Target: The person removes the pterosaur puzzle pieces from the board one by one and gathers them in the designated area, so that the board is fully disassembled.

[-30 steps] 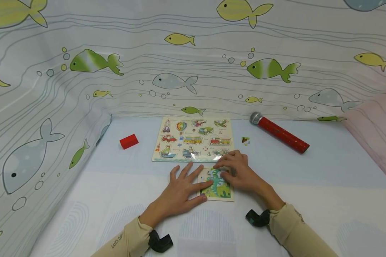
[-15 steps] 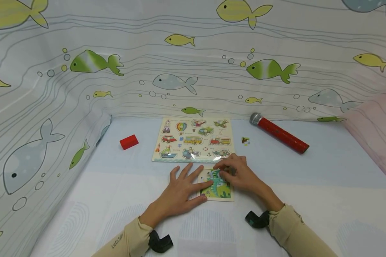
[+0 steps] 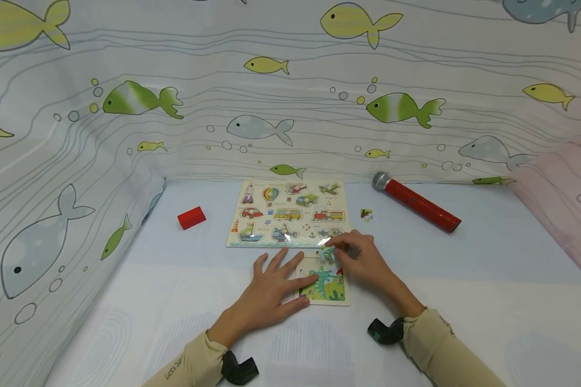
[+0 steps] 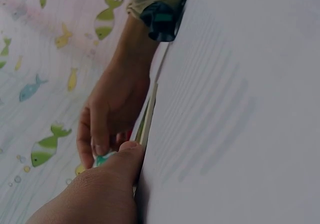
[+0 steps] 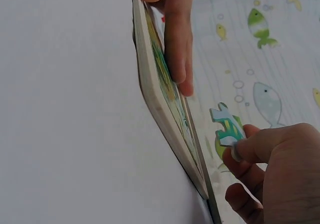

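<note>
A small dinosaur jigsaw board [image 3: 311, 264] lies in front of the person, with green and teal pieces in its lower part and a bare upper part. Fingers spread, the left hand [image 3: 276, 287] rests over the board's left side. Just beyond the top edge, the right hand [image 3: 363, 260] pinches a puzzle piece [image 3: 326, 254] between thumb and fingers. In the right wrist view that teal and pale blue puzzle piece [image 5: 229, 126] is held tilted, apart from the board. The left wrist view shows the left thumb [image 4: 127, 156] at the board's edge.
Behind the small board lies a larger vehicle puzzle board [image 3: 290, 215]. To its right are a loose puzzle piece [image 3: 366, 215] and a red microphone [image 3: 416, 202]. A red block [image 3: 191, 217] sits at the left. Fish-print cloth [image 3: 261, 97] encloses the back and sides.
The right hand has lifted the puzzle piece out of the board's upper part and carried it slightly away, past the top edge. The left hand stays in place.
</note>
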Demonstrator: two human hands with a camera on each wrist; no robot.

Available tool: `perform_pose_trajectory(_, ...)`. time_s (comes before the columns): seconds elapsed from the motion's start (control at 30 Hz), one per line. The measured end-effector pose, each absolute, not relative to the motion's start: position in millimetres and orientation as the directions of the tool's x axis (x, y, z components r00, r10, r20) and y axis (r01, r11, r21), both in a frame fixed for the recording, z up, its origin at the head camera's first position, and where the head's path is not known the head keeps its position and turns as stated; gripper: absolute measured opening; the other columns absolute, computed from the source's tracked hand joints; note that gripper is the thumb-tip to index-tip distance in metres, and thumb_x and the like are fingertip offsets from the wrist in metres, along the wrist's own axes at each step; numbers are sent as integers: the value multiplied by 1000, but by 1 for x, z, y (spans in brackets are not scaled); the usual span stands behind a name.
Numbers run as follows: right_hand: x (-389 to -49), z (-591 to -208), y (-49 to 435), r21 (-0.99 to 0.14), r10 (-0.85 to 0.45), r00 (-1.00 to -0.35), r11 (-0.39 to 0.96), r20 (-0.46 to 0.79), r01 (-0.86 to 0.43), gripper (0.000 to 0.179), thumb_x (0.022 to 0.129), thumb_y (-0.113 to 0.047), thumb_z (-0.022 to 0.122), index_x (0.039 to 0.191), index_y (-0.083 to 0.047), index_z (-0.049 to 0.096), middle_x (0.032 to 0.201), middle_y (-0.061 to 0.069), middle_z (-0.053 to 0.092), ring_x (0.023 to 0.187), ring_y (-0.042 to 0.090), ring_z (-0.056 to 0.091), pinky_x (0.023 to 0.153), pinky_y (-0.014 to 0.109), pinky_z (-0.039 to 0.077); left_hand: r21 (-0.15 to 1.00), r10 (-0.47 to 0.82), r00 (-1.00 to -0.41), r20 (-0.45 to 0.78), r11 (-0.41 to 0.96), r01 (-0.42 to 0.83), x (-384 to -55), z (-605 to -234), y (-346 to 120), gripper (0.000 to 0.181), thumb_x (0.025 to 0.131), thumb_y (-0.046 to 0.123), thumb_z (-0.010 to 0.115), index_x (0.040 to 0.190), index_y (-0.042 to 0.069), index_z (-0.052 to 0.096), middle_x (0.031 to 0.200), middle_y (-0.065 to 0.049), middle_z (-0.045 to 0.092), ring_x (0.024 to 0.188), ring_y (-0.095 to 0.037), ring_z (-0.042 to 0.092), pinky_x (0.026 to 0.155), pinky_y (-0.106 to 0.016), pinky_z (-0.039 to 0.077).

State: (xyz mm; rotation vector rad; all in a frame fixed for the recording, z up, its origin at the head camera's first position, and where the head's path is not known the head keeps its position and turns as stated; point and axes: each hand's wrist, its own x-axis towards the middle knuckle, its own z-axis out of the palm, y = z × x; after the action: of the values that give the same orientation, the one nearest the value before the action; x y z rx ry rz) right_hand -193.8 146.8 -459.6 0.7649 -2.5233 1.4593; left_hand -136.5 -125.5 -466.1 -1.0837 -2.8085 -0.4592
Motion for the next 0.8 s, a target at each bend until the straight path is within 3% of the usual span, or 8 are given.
perform_pose_trajectory(0.1,-195,-461,150,-785,-343,-870,397,354,-476,28,91,1,66,109,-17,77,88,-4,73,84,11,56,87,37,36,248,639,-742,200,700,670,-136,-467,-125,48,101,60,49,146,46,52,166,-5,35,154,-43,25,111,-71,17)
perform_pose_trajectory(0.23,-198,-465,154,-789,-322,-877,400,356,-467,27,92,1,66,110,-16,77,89,0,73,84,12,55,85,37,38,256,637,-744,203,698,668,-136,-468,-126,48,100,60,50,147,46,52,167,-5,34,154,-43,25,111,-71,16)
perform_pose_trajectory(0.57,-211,-464,181,-811,-178,-946,487,269,-323,25,95,-3,64,110,-17,77,90,5,67,86,16,52,91,41,31,247,640,-736,220,694,676,-138,-469,-125,48,100,60,50,147,46,52,167,-5,35,155,-42,25,112,-70,16)
perform_pose_trajectory(0.8,-219,-464,207,-808,-71,-972,545,223,-225,24,99,-8,59,116,-13,75,104,11,70,91,15,52,83,24,42,255,640,-736,223,690,677,-138,-468,-124,48,100,58,52,146,45,52,166,-5,35,154,-43,25,111,-71,16)
